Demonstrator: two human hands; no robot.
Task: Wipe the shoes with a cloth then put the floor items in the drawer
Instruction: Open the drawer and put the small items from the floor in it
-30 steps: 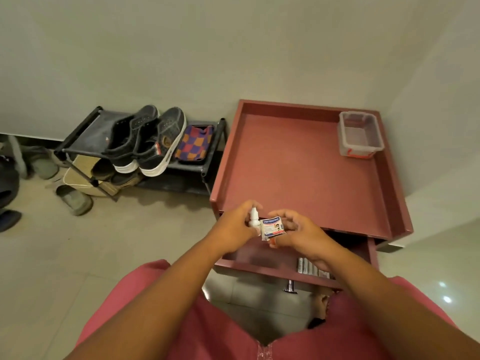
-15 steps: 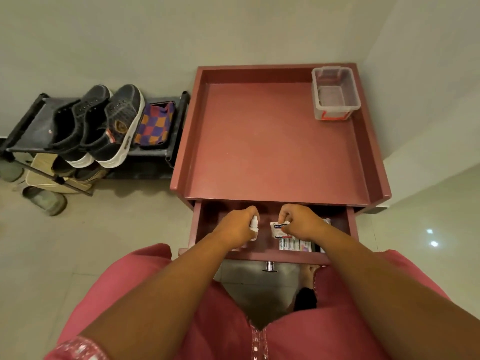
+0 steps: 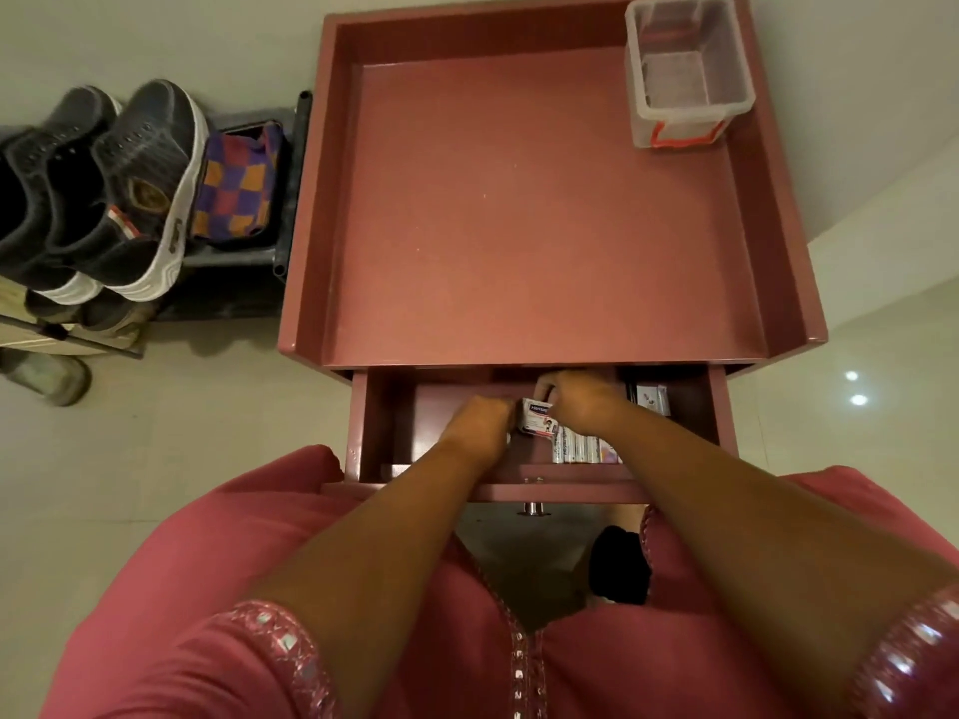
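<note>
Both my hands are down inside the pulled-out maroon drawer point(image 3: 724, 407). My right hand point(image 3: 578, 399) pinches a small white box with a blue and red label point(image 3: 537, 418). My left hand point(image 3: 480, 425) is closed right beside that box; the small white bottle it held earlier is hidden under its fingers. A row of small white packets point(image 3: 581, 451) lies in the drawer below my right hand. A pair of dark sneakers with white soles point(image 3: 119, 199) stands on the black shoe rack point(image 3: 293, 184), with a checkered cloth point(image 3: 236, 186) beside them.
The maroon cabinet top point(image 3: 529, 210) has a raised rim and carries a clear plastic bin point(image 3: 687, 70) at its back right corner. More small packets point(image 3: 651, 395) sit at the drawer's right. A grey slipper point(image 3: 46, 378) lies on the tiled floor at the left.
My hands have gone from above the cabinet's front edge down into the drawer, carrying the box and bottle. My head has tilted further down over the cabinet.
</note>
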